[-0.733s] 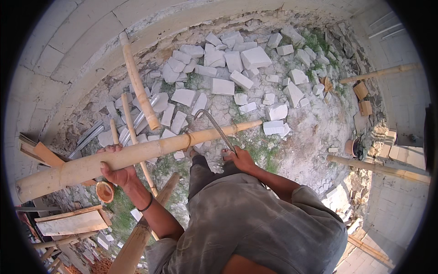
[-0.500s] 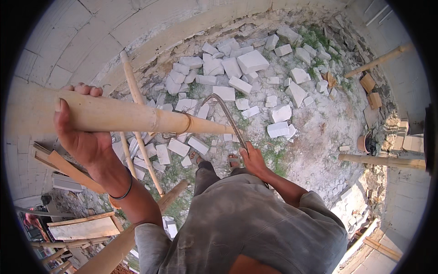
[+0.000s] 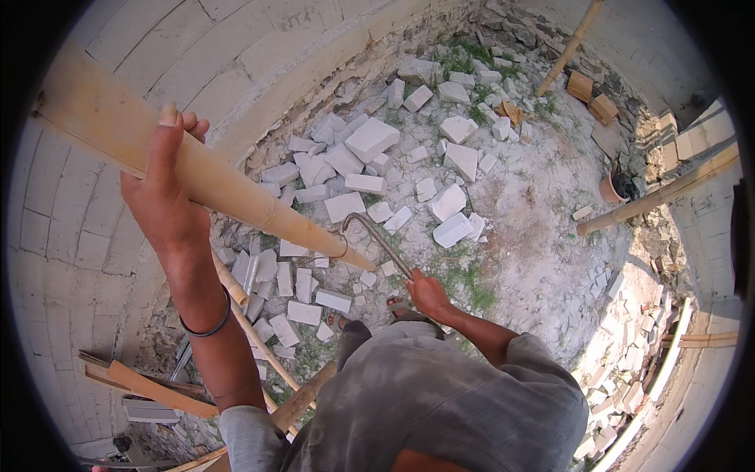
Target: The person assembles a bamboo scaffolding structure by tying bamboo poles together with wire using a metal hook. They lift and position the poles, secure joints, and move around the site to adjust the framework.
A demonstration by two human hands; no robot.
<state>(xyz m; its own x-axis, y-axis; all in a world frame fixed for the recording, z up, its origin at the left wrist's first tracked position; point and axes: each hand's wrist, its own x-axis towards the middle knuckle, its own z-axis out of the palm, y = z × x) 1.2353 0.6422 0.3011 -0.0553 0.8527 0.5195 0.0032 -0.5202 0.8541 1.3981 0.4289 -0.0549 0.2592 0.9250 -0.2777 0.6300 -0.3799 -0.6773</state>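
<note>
A thick, pale bamboo pole (image 3: 252, 197) slants from the upper left down toward the middle, narrowing to its lower end. My left hand (image 3: 167, 204) is raised and wrapped round its thick part, thumb on the near side and fingertips showing beyond. My right hand (image 3: 429, 296) is closed round a thin metal bar with a hooked end (image 3: 384, 245). The hook's tip lies close to the pole's lower part, by a thin dark tie round the pole; whether they touch I cannot tell.
White broken blocks (image 3: 346, 160) litter the dusty, grassy ground before my feet. Block walls (image 3: 75, 212) curve around. Other poles lean at left, including a bamboo pole (image 3: 271, 358); another pole (image 3: 661, 193) juts in at right near a bucket (image 3: 612, 189). Planks (image 3: 157, 389) lie lower left.
The bamboo pole has tilted, its thick end now higher and its thin end lower left, with my left hand raised along with it. The hook has swung down, near the pole's tie.
</note>
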